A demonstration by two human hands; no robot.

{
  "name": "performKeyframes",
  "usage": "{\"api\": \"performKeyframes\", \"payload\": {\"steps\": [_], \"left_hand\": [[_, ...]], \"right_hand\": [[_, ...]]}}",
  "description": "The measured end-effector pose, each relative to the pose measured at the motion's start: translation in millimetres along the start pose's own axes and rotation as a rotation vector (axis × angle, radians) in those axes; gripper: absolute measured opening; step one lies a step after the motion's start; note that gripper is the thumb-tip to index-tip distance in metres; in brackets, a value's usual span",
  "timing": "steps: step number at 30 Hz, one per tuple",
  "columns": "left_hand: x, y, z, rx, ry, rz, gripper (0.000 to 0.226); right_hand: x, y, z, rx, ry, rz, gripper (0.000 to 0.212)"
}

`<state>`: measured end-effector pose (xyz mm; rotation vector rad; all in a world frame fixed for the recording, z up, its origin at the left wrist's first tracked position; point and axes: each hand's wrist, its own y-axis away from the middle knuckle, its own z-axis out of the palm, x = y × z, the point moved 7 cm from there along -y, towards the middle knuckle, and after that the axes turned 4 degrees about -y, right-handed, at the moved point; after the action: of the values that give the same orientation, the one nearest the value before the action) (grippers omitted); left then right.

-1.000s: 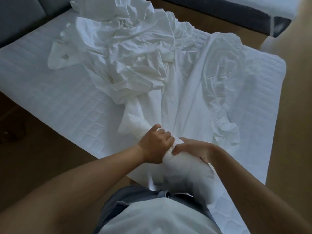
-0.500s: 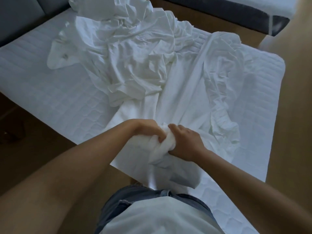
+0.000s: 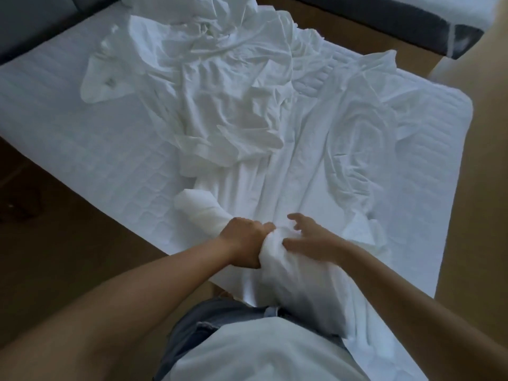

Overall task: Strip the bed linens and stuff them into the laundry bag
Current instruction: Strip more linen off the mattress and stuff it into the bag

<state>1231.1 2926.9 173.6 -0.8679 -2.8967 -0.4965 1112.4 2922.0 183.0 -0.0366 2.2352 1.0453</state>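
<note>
A crumpled white bed sheet (image 3: 220, 105) lies heaped across the quilted white mattress (image 3: 68, 138), trailing down to the near edge. My left hand (image 3: 244, 243) grips a gathered bunch of that sheet at the mattress's near edge. My right hand (image 3: 310, 237) is just to its right, fingers spread and loosely bent over the same bunch, touching the cloth without closing on it. The gathered part hangs down against my waist. No laundry bag shows in the head view.
Brown floor (image 3: 68, 265) lies left of the bed and a tan strip on the right. A grey headboard (image 3: 33, 20) stands at the far left. A second bed with a dark base (image 3: 384, 20) stands at the far right.
My right hand has released its grip on the bunch and spread its fingers. My left hand has taken a fresh hold on the gathered sheet, and more of the sheet has come toward me.
</note>
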Motion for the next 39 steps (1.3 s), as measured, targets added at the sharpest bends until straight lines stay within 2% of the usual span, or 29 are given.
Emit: {"api": "performKeyframes", "payload": {"steps": [2,4,5,6,8,9,11,13,15,17,19,20,22,23,24,26,29,30,32,34,36,39], "left_hand": [[-16,-2,2,-0.232,0.059,-0.155,0.049],[-24,-7,-6,-0.318,0.201,-0.213,0.029],[-27,-9,-9,-0.347,0.318,-0.223,0.024],[-29,-9,-10,-0.386,0.457,-0.235,0.022],[-34,-5,-10,-0.481,0.703,-0.288,0.031],[-36,-1,-8,-0.538,0.761,-0.338,0.042],[-40,10,3,-0.668,0.775,-0.453,0.064],[-37,14,6,-0.702,0.702,-0.452,0.075],[-30,12,-2,-0.583,0.504,-0.345,0.099],[-10,17,-19,-0.378,0.076,-0.191,0.126],[23,27,-19,-0.163,-0.286,0.0,0.135],[36,29,-19,0.009,-0.381,0.079,0.132],[40,27,-22,0.355,-0.364,0.205,0.101],[40,27,-27,0.456,-0.302,0.273,0.084],[36,22,-28,0.435,-0.224,0.318,0.072],[28,10,-21,0.178,-0.167,0.31,0.054],[10,4,12,-0.254,0.001,0.09,0.044],[0,3,25,-0.352,0.125,-0.009,0.042],[-19,1,47,-0.473,0.38,-0.191,0.04],[-28,-4,72,-0.604,0.641,-0.274,0.037],[-34,-10,92,-0.774,0.796,-0.318,0.035],[-47,-13,128,-0.918,0.771,-0.371,0.048]], "right_hand": [[-23,22,8,0.074,0.273,-0.184,0.093],[-29,35,29,0.101,0.626,-0.277,0.122],[-30,34,32,0.215,0.784,-0.317,0.133],[-29,30,29,0.328,0.831,-0.335,0.135],[-30,20,16,0.471,0.76,-0.395,0.111],[-34,15,9,0.459,0.696,-0.421,0.097],[-41,6,2,0.316,0.641,-0.416,0.076],[-34,-3,5,0.121,0.551,-0.305,0.058],[-18,-10,4,0.0,0.369,-0.176,0.047],[2,-18,-1,-0.095,0.121,-0.055,0.045],[16,-20,-5,-0.221,-0.009,0.052,0.044],[18,-16,-5,-0.296,-0.023,0.095,0.042],[20,-10,-3,-0.399,-0.057,0.149,0.038],[22,-8,1,-0.438,-0.114,0.184,0.041],[26,-6,5,-0.454,-0.153,0.226,0.05],[30,-7,14,-0.407,-0.145,0.267,0.072],[20,-5,20,-0.202,0.056,0.146,0.073],[11,-1,26,-0.18,0.181,0.055,0.076],[5,6,42,-0.13,0.549,-0.074,0.101],[10,0,59,-0.019,0.791,-0.128,0.123],[20,-22,70,0.138,0.825,-0.181,0.123],[36,-53,85,0.163,0.749,-0.246,0.105]]}}
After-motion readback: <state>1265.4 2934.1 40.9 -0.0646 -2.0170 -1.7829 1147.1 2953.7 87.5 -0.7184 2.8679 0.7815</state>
